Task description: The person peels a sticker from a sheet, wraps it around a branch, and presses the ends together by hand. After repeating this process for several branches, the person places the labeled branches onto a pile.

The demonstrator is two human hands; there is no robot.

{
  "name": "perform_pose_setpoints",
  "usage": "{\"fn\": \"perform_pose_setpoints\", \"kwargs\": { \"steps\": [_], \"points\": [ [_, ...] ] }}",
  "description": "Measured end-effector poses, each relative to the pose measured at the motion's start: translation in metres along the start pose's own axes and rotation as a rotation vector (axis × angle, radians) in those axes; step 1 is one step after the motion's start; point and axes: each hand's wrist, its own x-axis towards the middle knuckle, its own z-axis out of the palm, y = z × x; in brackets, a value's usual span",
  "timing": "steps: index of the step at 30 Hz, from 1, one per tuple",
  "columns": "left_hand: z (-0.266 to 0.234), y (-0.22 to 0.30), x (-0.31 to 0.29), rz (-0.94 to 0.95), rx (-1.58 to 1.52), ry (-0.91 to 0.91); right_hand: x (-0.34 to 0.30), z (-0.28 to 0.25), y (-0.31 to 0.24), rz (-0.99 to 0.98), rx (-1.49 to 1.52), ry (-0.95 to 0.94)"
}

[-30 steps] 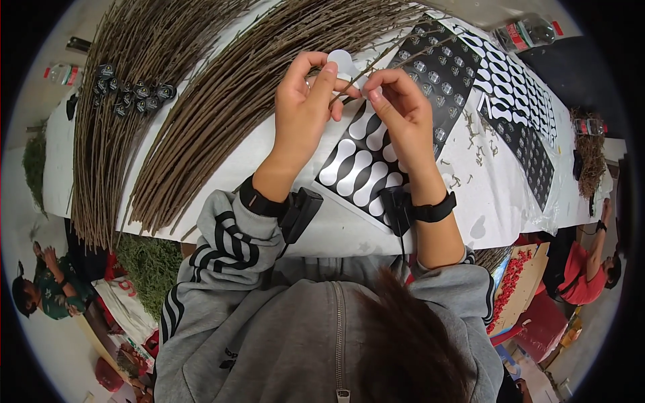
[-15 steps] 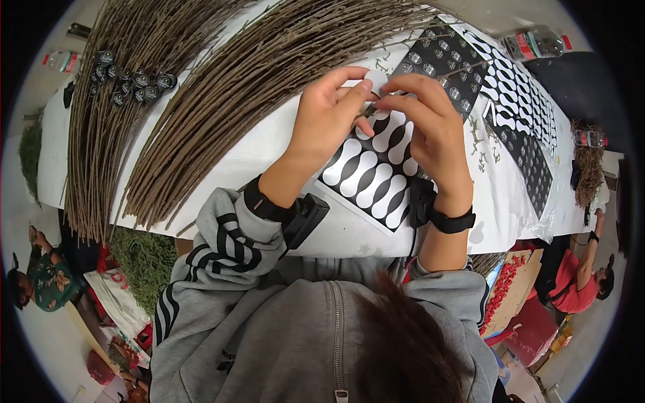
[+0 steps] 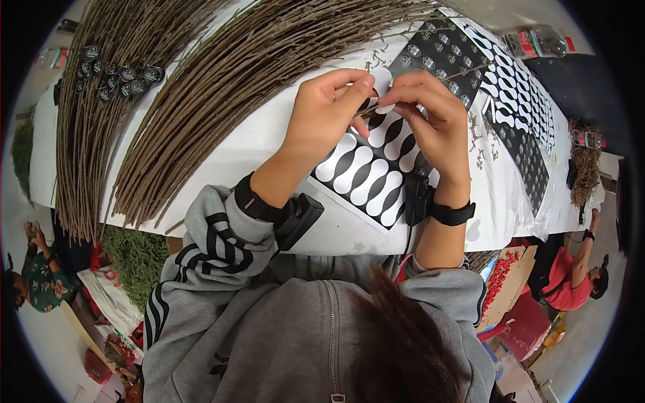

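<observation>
Nearest, on the white table (image 3: 269, 144): black sticker sheet (image 3: 369, 174) with white peanut-shaped labels, close to the near edge. Just above the sheet, left hand (image 3: 322, 111) and right hand (image 3: 430, 114) together, fingertips pinched on a thin twig (image 3: 366, 111) with a white label. Left of the sheet, bare table, then long twig bundles (image 3: 201, 94). Farther right, more sheets (image 3: 517, 87); beyond, plastic bottle (image 3: 537, 41) at the far edge.

L grip (image 3: 322, 114) & R grip (image 3: 430, 117) fingertips pinched together, forearms raised
</observation>
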Motion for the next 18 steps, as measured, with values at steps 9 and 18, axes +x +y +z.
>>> {"fn": "perform_pose_setpoints", "kwargs": {
  "steps": [9, 18],
  "points": [
    [0.002, -0.005, -0.001, 0.029, -0.048, 0.078, -0.001, -0.004, 0.002, 0.092, 0.043, -0.035],
    [0.001, 0.000, -0.004, -0.044, -0.077, 0.087, -0.005, 0.007, 0.013, 0.184, 0.089, 0.085]
  ]
}}
